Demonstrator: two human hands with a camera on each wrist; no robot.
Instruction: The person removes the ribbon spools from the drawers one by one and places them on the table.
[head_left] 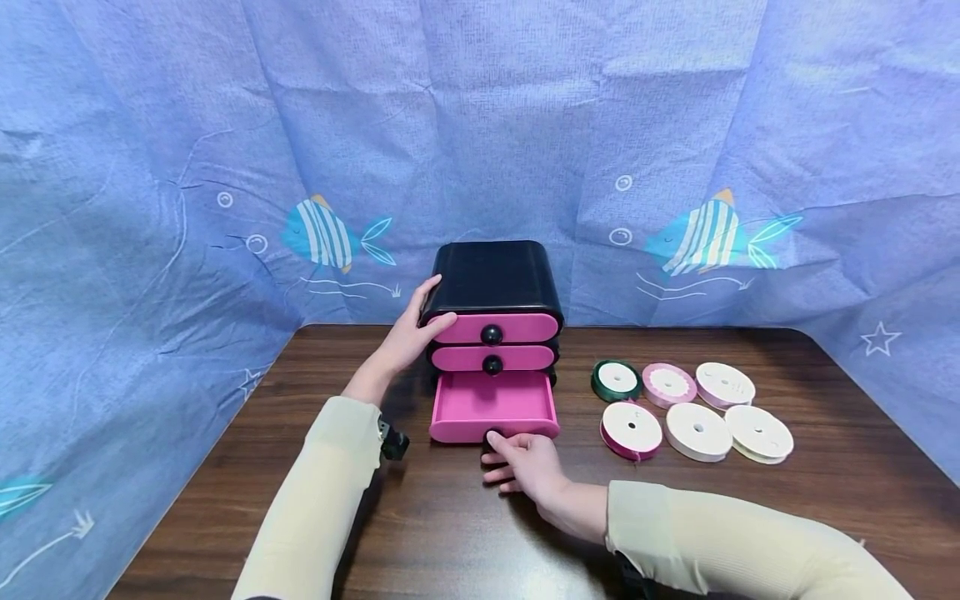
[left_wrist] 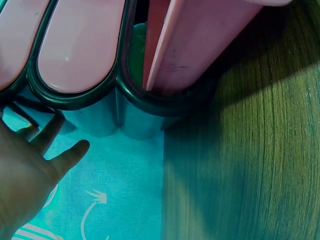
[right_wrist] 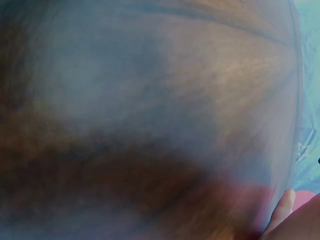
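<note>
A black drawer cabinet [head_left: 491, 279] with pink drawer fronts and black knobs stands on the table. Its bottom drawer [head_left: 495, 400] is pulled out, with a bare pink floor showing; the two drawers above are closed. My left hand [head_left: 405, 337] rests against the cabinet's upper left side, thumb at the top drawer's front edge. In the left wrist view, the fingers of that hand [left_wrist: 30, 170] are spread beside the cabinet. My right hand [head_left: 528, 467] pinches the bottom drawer's knob, largely hidden by the thumb and fingers. The right wrist view is mostly blurred, with a thumb at its lower right.
Several ribbon spools lie right of the cabinet in two rows, among them a green spool [head_left: 617, 380], a light pink spool [head_left: 669, 385] and a magenta spool [head_left: 632, 428]. A blue fish-print cloth [head_left: 495, 125] hangs behind the brown table [head_left: 420, 517].
</note>
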